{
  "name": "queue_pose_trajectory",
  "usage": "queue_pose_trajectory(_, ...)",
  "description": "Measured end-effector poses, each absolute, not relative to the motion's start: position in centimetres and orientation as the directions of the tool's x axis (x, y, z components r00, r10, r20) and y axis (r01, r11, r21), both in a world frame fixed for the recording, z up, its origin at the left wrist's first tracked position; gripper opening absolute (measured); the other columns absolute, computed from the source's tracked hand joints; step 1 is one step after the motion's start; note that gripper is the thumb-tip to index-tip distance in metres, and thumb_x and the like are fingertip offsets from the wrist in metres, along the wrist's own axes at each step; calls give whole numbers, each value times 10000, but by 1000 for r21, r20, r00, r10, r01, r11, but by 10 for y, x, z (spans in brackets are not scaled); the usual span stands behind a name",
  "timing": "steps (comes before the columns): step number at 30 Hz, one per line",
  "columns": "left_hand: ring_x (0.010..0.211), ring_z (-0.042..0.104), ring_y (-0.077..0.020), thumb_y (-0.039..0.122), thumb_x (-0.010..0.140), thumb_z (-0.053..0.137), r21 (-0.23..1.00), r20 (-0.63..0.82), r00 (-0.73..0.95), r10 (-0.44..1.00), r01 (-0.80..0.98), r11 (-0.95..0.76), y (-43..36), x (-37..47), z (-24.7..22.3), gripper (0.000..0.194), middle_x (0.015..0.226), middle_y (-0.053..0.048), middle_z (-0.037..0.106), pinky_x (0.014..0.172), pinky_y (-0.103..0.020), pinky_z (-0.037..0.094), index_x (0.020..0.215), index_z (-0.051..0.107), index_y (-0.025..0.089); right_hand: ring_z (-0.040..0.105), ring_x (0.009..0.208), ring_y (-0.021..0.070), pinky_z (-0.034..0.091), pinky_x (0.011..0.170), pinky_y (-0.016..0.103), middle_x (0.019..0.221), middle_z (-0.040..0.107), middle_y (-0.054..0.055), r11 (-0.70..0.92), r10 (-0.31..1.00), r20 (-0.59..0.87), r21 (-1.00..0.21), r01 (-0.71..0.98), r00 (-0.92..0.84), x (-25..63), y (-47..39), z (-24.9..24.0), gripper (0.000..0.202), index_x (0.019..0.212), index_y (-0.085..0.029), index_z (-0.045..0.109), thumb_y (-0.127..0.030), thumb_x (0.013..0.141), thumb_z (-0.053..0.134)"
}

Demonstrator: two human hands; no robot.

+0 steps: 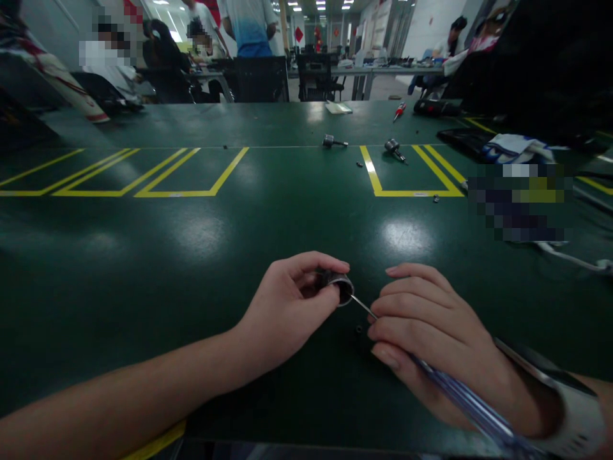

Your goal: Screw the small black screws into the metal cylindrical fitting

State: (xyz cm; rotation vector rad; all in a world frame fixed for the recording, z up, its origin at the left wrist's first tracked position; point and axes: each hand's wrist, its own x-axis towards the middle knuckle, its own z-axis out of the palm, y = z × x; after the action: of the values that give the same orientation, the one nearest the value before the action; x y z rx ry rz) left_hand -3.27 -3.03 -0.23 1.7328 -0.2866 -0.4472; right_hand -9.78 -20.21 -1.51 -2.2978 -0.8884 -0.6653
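Note:
My left hand [297, 300] is closed around a small hollow metal cylinder [343, 281], its open end facing right. In my right hand [426, 332] lies a screwdriver with a translucent bluish handle [472, 399], the fingers wrapped over it. Its thin metal shaft [364, 306] points up and left, with the tip at the cylinder's opening; I cannot tell how deep it reaches. A tiny dark part [359, 329] sits on the table just below the shaft.
On the green table [191, 268], two metal parts with shafts [328, 140] [393, 148] lie farther back near yellow tape outlines [297, 193]. A red screwdriver [399, 112], a white glove [517, 148] and a cable [569, 257] are beyond. Several people sit or stand behind.

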Motion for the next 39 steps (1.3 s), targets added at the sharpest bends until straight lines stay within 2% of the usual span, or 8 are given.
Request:
queue_pose_trajectory(8,839,665,-175,121,658,647,977,-178,891,-418,109,-185,-30,-32,1,236,903,-44,714,774,-292,520,891,662,151,601,747,148,429,904,401,751,659,24,-523,365,574,-525,672,733,-95,-202,-14,107,827,-158,613,-111,844,519)
queue_pose_trajectory(13,845,662,-175,115,655,648,975,-187,891,-414,116,-191,-29,-32,1,236,912,-41,715,763,-287,519,887,663,157,616,777,151,488,809,324,730,641,12,-444,247,486,-712,543,838,-92,-202,-12,127,843,-182,629,-129,866,516)
queue_pose_trajectory(17,832,662,-166,113,663,651,977,-173,894,-414,101,-189,-28,-30,0,240,922,-42,716,744,-273,519,899,664,153,622,802,150,504,760,284,712,626,2,-415,184,466,-761,498,865,-91,-203,-15,129,803,-192,629,-153,871,527)
queue_pose_trajectory(21,812,661,-146,108,670,654,983,-152,906,-395,96,-157,-28,-29,-1,233,906,-38,719,739,-247,518,900,665,145,617,830,154,485,826,316,777,647,23,-425,221,521,-709,563,824,-93,-203,-15,119,815,-166,620,-128,862,517)
queue_pose_trajectory(26,791,662,-135,97,666,659,988,-138,909,-393,97,-122,-28,-29,-3,228,887,-32,721,718,-227,522,888,665,146,605,814,159,455,885,354,756,637,45,-484,327,635,-523,701,700,-95,-202,-14,97,816,-114,619,-91,836,527)
queue_pose_trajectory(31,773,666,-142,106,664,663,985,-146,911,-385,97,-146,-28,-30,-3,237,863,-40,724,706,-233,524,899,666,137,592,786,159,437,891,386,776,644,42,-586,410,642,-358,727,647,-98,-199,-18,43,817,-120,615,-110,822,573)
queue_pose_trajectory(39,758,676,-151,133,659,675,984,-133,915,-380,75,-164,-29,-31,-4,230,842,-47,729,688,-238,531,888,665,129,584,752,151,425,887,382,762,657,40,-642,446,619,-282,713,646,-98,-197,-18,89,796,-122,621,-126,846,547)
